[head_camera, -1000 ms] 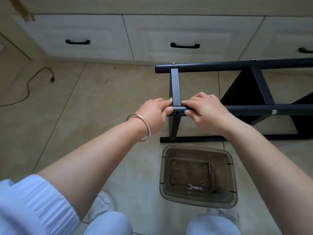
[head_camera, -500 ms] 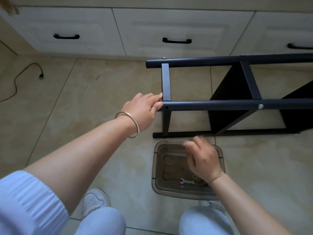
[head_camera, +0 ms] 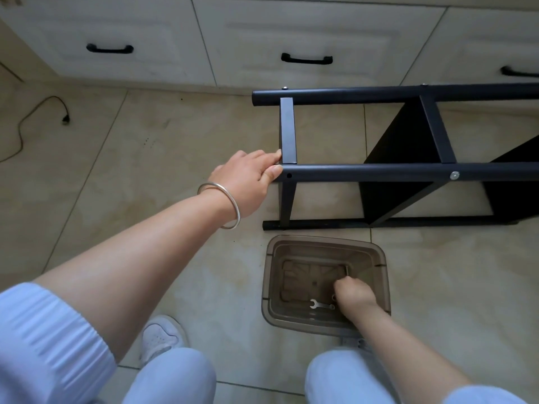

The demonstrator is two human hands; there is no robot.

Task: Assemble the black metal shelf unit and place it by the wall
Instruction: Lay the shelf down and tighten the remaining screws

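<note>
Black metal tubing made up the shelf unit [head_camera: 379,172], which lay on its side on the tiled floor [head_camera: 131,158] at 1 o'clock from me, its right end cut off by the frame edge. My left hand [head_camera: 248,177] held the near tube's left end, fingers curled over the top and thumb pressed on its front; I could not see the fingertips behind the crossbar [head_camera: 288,131]. At 5 o'clock stood a smoky clear bin [head_camera: 326,246], and my right hand [head_camera: 354,294] reached down inside it, fingers bent under the palm beside a hex key [head_camera: 347,271]. I could not tell whether they pinched anything. 1 small wrench [head_camera: 320,305] lay on the bin's bottom at 9 o'clock from that hand. 1 screw head [head_camera: 454,175] showed on the near tube.
</note>
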